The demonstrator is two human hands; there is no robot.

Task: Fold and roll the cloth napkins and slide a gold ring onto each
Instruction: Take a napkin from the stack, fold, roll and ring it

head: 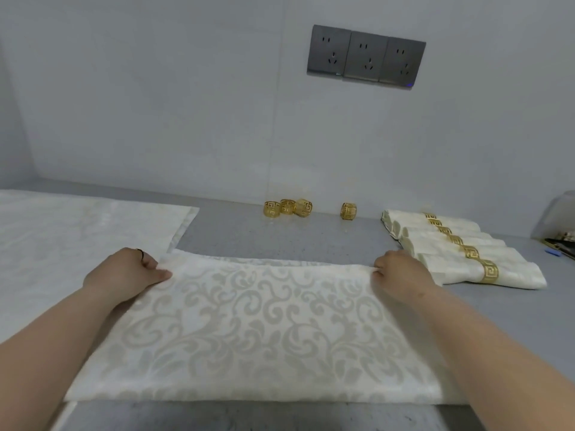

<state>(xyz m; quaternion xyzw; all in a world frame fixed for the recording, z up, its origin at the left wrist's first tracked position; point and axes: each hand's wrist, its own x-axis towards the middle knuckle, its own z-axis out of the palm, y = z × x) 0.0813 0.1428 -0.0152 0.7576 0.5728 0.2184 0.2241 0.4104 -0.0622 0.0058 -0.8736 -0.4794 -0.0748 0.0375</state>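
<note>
A cream damask napkin [249, 331] lies folded over on the grey counter in front of me. My left hand [130, 272] pinches its far left corner and my right hand [401, 273] pinches its far right corner, both holding the folded layer near the far edge. Three gold rings [287, 207] stand together by the wall, and one more gold ring [348, 211] stands apart to their right. Several rolled napkins [460, 256] with gold rings on them lie in a row at the right.
A stack of flat unfolded napkins [77, 244] covers the counter's left side. Grey wall sockets [365, 56] sit above. A dark object [560, 241] lies at the far right edge. The counter's front edge runs just below the napkin.
</note>
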